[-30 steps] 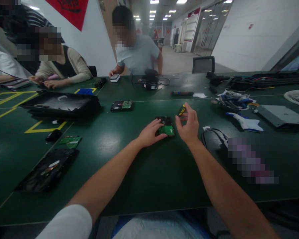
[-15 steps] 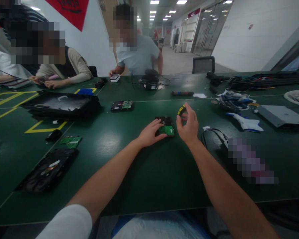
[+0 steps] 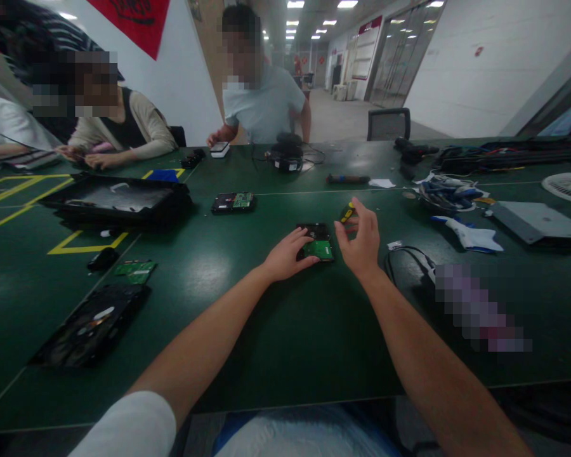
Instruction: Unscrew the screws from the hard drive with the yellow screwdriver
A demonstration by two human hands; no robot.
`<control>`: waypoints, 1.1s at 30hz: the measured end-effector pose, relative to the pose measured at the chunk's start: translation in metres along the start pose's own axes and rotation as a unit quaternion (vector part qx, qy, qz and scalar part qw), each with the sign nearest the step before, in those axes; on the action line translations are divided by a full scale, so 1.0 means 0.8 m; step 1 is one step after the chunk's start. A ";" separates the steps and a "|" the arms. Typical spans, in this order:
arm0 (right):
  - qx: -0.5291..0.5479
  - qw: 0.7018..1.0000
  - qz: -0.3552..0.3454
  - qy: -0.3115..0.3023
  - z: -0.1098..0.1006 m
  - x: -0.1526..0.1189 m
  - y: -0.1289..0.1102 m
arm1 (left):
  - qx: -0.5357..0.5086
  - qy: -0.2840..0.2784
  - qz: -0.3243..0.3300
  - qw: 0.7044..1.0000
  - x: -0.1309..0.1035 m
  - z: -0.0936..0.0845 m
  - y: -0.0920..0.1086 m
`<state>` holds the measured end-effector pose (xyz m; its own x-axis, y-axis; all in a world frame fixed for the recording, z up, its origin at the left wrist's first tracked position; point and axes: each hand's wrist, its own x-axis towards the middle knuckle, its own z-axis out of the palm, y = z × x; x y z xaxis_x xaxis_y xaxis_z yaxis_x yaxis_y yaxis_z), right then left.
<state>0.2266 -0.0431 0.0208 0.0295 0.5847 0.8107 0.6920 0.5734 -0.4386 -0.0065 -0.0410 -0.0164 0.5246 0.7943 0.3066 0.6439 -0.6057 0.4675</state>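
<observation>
Moved: tool [image 3: 347, 212] turned slightly in the fingers
Tabletop [image 3: 285, 343]: green, carrying the hard drive [image 3: 320, 249]
Left hand [image 3: 285, 255]: grip clamped on the hard drive
Right hand [image 3: 362, 241]: grip pinched on the tool
Hard drive: between both hands

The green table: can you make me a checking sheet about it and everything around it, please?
Surface: green table with yellow lines at left.
Job's things: drive with a green board; yellow-and-black tool, tip too small to see.
Clutter: black tray, loose circuit board, grey metal box.
Hands: left hand touches the drive, grip unclear; right hand holds the tool in its fingers.
Cables: blue-and-white bundle at right.
Surroundings: person in light blue across the table; chair behind it.
</observation>
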 end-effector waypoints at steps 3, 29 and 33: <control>-0.003 1.000 -0.008 -0.004 -0.001 0.000 -0.002 | 0.000 0.002 -0.001 1.000 0.000 0.000 0.000; 0.004 1.000 -0.003 -0.002 0.002 0.000 0.003 | -0.005 0.004 0.002 1.000 -0.001 0.001 -0.002; 0.003 1.000 -0.008 0.003 0.000 0.000 0.000 | -0.003 0.003 0.000 1.000 -0.001 0.001 -0.002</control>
<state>0.2262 -0.0432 0.0207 0.0225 0.5723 0.8197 0.6887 0.5855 -0.4276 -0.0075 -0.0406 -0.0176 0.5204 0.7950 0.3117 0.6412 -0.6049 0.4721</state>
